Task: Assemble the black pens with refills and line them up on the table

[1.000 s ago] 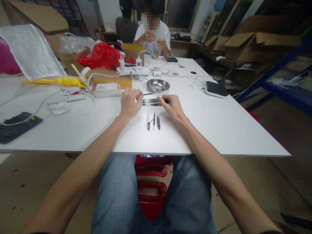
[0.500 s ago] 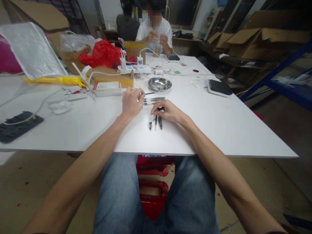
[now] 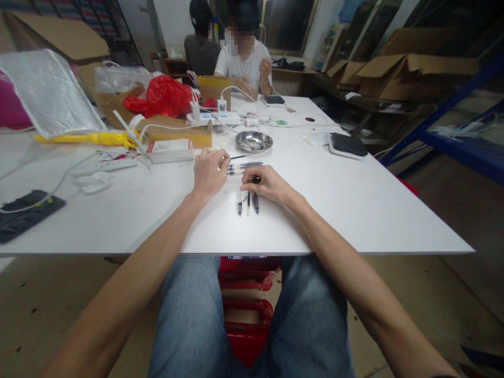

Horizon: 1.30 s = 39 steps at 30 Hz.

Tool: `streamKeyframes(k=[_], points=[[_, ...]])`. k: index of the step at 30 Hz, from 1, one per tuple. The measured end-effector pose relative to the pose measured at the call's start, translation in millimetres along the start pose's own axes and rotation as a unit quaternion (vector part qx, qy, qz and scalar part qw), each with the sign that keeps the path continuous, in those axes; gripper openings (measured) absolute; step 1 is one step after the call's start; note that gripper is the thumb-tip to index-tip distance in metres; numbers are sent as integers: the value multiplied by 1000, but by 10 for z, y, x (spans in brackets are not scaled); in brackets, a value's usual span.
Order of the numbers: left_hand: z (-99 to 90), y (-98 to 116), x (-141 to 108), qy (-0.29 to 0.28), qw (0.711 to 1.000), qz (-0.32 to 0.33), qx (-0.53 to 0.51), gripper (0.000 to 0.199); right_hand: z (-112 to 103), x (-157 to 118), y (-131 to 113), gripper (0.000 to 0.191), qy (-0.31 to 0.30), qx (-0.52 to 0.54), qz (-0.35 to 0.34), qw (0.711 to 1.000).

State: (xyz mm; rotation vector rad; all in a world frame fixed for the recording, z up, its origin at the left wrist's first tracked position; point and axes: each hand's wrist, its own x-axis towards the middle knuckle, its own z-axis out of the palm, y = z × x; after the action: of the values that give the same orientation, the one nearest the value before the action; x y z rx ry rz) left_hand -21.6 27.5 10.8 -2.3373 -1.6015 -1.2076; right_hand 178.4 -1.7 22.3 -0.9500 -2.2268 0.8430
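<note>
My left hand [image 3: 210, 170] is closed in a pinch at the left ends of several pens [image 3: 248, 166] lying side by side. A thin black stick [image 3: 238, 157], like a pen refill, reaches right from near its fingertips; whether they grip it is unclear. My right hand [image 3: 270, 184] has its fingers curled around a small black pen part [image 3: 256, 180], mostly hidden. Under its fingers, pointing toward me, are a clear pen barrel [image 3: 240, 206], a black refill with a yellow band [image 3: 248, 202] and a dark pen barrel [image 3: 256, 203].
Behind the pens stands a shiny metal bowl [image 3: 254, 141] with small bits inside. A white box [image 3: 170, 150], power strip [image 3: 214, 117] and red plastic bag [image 3: 163, 96] are at left. A black-topped device [image 3: 347, 145] lies right. Across the table sits a person in white [image 3: 242, 63].
The view has shifted slightly, so everything on the table appears a little lower and further left. My hands keep nearly the same poses. Across the table, the person's hands have moved apart.
</note>
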Motion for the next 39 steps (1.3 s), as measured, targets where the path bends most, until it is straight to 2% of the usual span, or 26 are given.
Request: streamKeyframes(k=[4,11,18,30,34,39], points=[[-9,1,2,0,1000,-1,3,11,-7,10,15,13,-11,-28,-12,999],[-20,20,2,-9,1000,-6,6,11,-25,25,-15,15,19,-48,-60,997],[7,-15,3,-4,1000,-1,5,10,-13,19,-35,11,7,-6,-11,1000],[12,-30,-5,-4,1000,5,12,12,-3,27,30,7,-23,-16,-37,999],[17,-28,-11,-8,1000,6,18,12,-40,12,3,7,-37,-10,-22,999],[-7,44,-24,-26,1000,-2,-8,12,-177,-27,74,17,16,-106,53,993]])
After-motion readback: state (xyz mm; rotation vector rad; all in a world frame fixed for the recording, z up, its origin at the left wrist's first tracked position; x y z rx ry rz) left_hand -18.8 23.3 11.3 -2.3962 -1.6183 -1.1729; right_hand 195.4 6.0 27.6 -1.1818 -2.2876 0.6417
